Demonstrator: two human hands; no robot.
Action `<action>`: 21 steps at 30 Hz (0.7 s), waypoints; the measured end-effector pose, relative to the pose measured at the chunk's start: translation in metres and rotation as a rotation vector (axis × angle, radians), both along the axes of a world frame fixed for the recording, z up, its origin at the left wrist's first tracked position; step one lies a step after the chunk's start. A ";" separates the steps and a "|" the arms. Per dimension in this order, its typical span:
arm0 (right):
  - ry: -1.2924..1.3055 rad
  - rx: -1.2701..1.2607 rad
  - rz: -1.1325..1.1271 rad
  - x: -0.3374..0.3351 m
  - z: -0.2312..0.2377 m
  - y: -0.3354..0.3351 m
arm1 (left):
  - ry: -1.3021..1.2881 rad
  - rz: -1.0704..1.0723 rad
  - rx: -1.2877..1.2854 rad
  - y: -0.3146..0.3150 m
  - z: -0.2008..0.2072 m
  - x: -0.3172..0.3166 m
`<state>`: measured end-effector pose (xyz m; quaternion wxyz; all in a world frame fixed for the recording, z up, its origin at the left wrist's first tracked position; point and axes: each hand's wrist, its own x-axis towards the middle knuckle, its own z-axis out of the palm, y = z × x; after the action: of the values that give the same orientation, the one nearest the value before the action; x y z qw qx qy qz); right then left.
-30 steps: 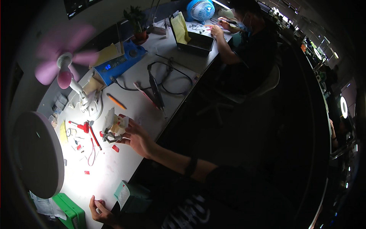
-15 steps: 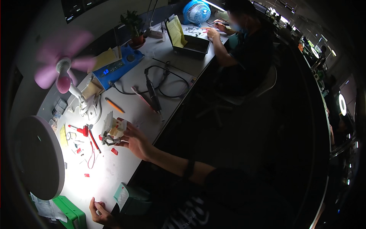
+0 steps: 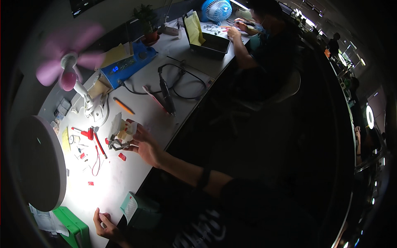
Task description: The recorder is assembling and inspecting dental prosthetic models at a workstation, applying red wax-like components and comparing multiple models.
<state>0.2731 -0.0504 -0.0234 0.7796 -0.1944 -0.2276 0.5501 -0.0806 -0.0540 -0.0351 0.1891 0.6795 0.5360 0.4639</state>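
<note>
My right hand [image 3: 145,145] holds a dental model in an articulator [image 3: 121,133] above the middle of the white bench. The model has pale plaster, a yellowish base with red patches and a grey metal hinge frame. My fingers and thumb grip it from its right side. Low in the view, my left hand [image 3: 108,228] rests by the bench's near edge. Its fingers are loosely bent and apart, and I see nothing in them. Left of the model lie a red-handled tool [image 3: 100,144], a red T-shaped piece [image 3: 87,133] and small red wax scraps [image 3: 122,157].
A round lamp [image 3: 39,163] and a spinning pink fan [image 3: 68,62] stand along the left. Farther back are an orange pen [image 3: 124,106], a corded handpiece [image 3: 166,97] and its blue control box [image 3: 128,66]. A green box [image 3: 74,227] and teal bin [image 3: 138,211] flank my left hand. A co-worker [image 3: 269,41] sits beyond.
The whole view has shifted slightly, so the bench things appear a little higher and farther left. My right hand still grips the model, and my left hand stays by the edge.
</note>
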 end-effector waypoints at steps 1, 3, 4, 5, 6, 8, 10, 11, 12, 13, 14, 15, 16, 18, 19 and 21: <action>0.010 -0.004 0.032 -0.004 -0.001 0.003 | 0.007 0.034 -0.077 -0.005 0.006 -0.004; 0.009 0.022 0.007 -0.009 -0.004 0.006 | -0.075 0.009 -0.106 -0.006 0.014 -0.007; -0.011 0.022 0.000 -0.010 -0.007 0.008 | -0.163 -0.037 -0.122 -0.005 0.019 -0.012; -0.029 0.023 0.001 -0.010 -0.009 0.008 | -0.225 -0.051 -0.169 -0.008 0.028 -0.008; -0.069 0.057 -0.002 -0.010 -0.002 0.004 | -0.293 -0.064 -0.209 -0.006 0.035 0.001; -0.137 0.098 -0.012 -0.010 0.005 -0.001 | -0.350 -0.243 -0.247 0.002 0.035 0.009; -0.189 0.107 -0.004 -0.005 0.009 -0.008 | -0.312 -0.456 -0.353 0.009 0.049 0.034; -0.212 0.097 0.032 -0.007 0.010 -0.010 | -0.253 -0.525 -0.351 0.009 0.057 0.042; -0.261 0.106 0.010 0.003 0.012 -0.015 | -0.205 -0.646 -0.350 0.017 0.064 0.062; -0.292 0.081 0.035 -0.013 0.006 -0.009 | -0.214 -0.638 -0.380 0.013 0.064 0.060; -0.396 0.076 0.011 -0.011 0.002 -0.009 | -0.247 -0.688 -0.406 0.016 0.063 0.073; -0.456 0.057 0.020 -0.012 0.001 -0.010 | -0.268 -0.699 -0.401 0.019 0.062 0.083; -0.512 0.043 0.037 -0.019 0.005 -0.011 | -0.286 -0.700 -0.396 0.021 0.062 0.088; -0.560 0.030 0.068 -0.032 0.011 -0.015 | -0.390 -0.696 -0.448 0.027 0.063 0.103; -0.623 0.026 0.066 -0.037 0.018 -0.019 | -0.496 -0.690 -0.459 0.026 0.066 0.108; -0.670 0.042 0.107 -0.057 0.024 -0.019 | -0.479 -0.640 -0.469 0.029 0.063 0.103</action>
<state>0.2158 -0.0695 0.0003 0.6354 -0.3358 -0.4922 0.4911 0.0220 -0.0255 0.0278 0.5897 0.6236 0.3308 0.3924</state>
